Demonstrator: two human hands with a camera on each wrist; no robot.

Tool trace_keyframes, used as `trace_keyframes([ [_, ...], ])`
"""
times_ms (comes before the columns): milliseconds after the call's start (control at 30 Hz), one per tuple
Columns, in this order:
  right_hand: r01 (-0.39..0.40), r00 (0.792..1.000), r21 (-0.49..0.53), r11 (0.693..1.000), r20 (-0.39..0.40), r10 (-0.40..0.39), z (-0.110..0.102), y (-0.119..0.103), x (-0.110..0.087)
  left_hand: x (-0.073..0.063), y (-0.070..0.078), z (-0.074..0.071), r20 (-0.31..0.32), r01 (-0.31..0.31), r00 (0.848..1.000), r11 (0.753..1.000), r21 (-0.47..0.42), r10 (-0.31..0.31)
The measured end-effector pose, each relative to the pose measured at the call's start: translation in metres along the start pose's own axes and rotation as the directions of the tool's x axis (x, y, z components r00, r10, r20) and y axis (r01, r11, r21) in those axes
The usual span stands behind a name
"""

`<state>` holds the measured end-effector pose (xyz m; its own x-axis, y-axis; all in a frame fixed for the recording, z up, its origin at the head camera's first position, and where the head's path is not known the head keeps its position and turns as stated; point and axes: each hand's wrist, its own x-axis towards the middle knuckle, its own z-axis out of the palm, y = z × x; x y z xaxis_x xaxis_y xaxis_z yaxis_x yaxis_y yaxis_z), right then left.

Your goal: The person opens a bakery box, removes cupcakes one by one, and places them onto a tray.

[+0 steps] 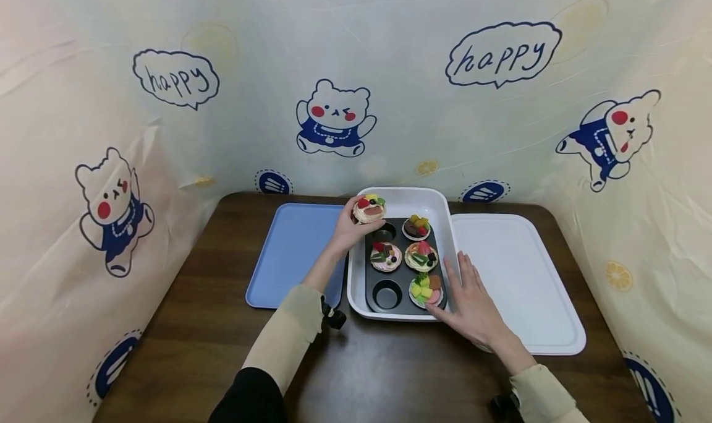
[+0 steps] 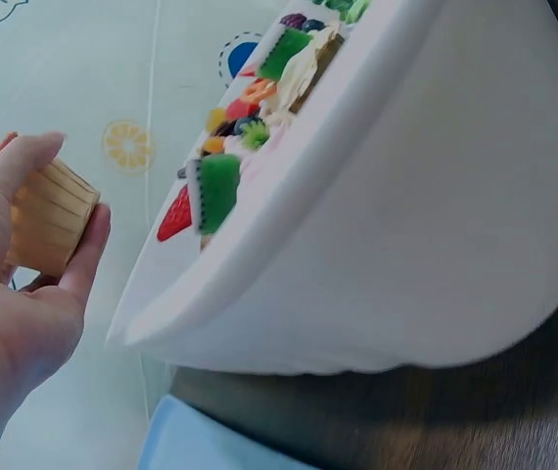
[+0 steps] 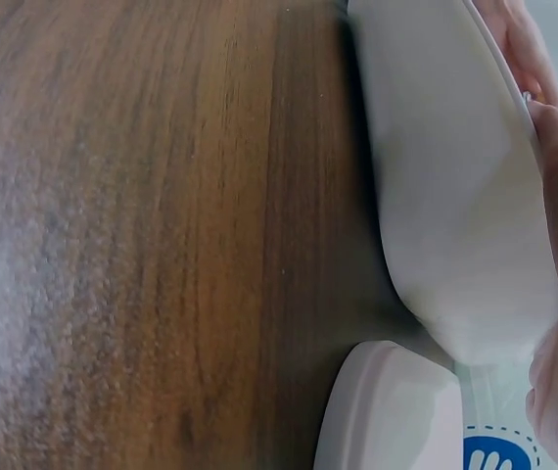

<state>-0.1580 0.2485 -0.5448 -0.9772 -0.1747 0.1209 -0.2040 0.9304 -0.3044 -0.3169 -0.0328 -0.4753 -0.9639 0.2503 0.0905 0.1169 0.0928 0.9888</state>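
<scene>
My left hand (image 1: 346, 226) grips a toy cupcake (image 1: 369, 208), raised over the far left of a dark muffin tin (image 1: 404, 274). In the left wrist view, thumb and fingers curl round its pleated tan base (image 2: 52, 217). The tin sits in a deep white tray (image 1: 356, 287). Several toy cupcakes with fruit and cream toppings fill its right column and the left middle cup; the far left and near left cups are bare. My right hand (image 1: 473, 305) lies at the tray's right rim with fingers straight, thumb beside the near right cupcake (image 1: 425, 290).
A flat blue tray (image 1: 295, 250) lies left of the white tray, partly under my left forearm. To the right is a flat white tray (image 1: 517, 274). All stand on a brown wooden table (image 1: 189, 324), with a printed cloth (image 1: 245, 114) hanging behind and at both sides.
</scene>
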Motion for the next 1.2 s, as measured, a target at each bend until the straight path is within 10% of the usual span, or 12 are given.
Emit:
trace_keyframes([
  [733,-0.03,1.0,0.041,0.999,0.004,0.03,-0.001,-0.001,0.0,-0.001,-0.011,-0.041,-0.144,0.107,0.984,0.994,0.011,-0.104],
  [1200,-0.01,1.0,0.023,1.0,-0.011,0.01,0.001,0.001,0.001,0.011,-0.065,-0.063,-0.273,0.11,0.956,0.994,-0.001,-0.106],
])
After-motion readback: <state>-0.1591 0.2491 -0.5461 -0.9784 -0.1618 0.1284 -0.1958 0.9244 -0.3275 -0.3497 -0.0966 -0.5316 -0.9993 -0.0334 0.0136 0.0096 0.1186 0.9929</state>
